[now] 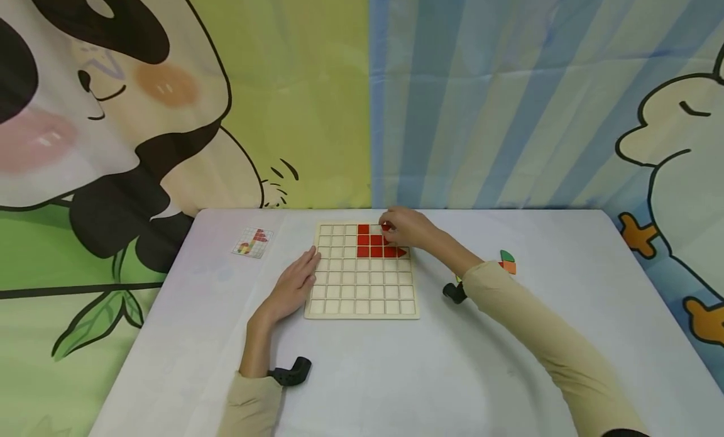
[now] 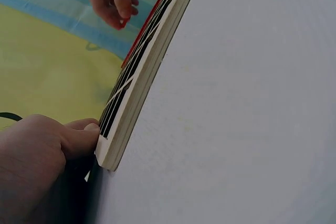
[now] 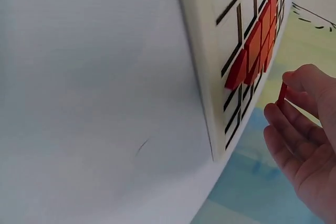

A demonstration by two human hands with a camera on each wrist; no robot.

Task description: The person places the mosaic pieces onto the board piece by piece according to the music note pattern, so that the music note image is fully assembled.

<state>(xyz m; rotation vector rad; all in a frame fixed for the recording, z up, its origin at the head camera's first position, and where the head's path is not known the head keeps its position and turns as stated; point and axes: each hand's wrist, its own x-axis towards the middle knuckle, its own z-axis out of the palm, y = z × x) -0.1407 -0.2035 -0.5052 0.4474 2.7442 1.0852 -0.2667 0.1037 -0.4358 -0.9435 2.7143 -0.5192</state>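
- Pinching a small red piece (image 3: 282,94) between thumb and fingers in the right grip (image 1: 410,228); holding it just above the far, right-hand part of the board (image 1: 362,293), apart from the surface.
- Bending the other fingers of the right grip loosely beneath this piece, as seen from the right wrist.
- Resting the left grip (image 1: 294,280) against the left rim of the board; extending its fingers in a relaxed, unclenched state.
- Showing the board lying flat on the white desk (image 1: 362,387), with a grid of square cells.
- Displaying set red pieces (image 1: 376,252) in the three farthest rows; ending the third row in a pointed shape at the right; partly hiding the second row behind the right grip.
- Placing a printed card (image 1: 252,243) on the desk to the left of the board, well apart from it; bearing a coloured pattern on a grid.
- Exposing a green piece (image 1: 507,256) and an orange piece (image 1: 508,268) close together beyond the right sleeve (image 1: 526,317).
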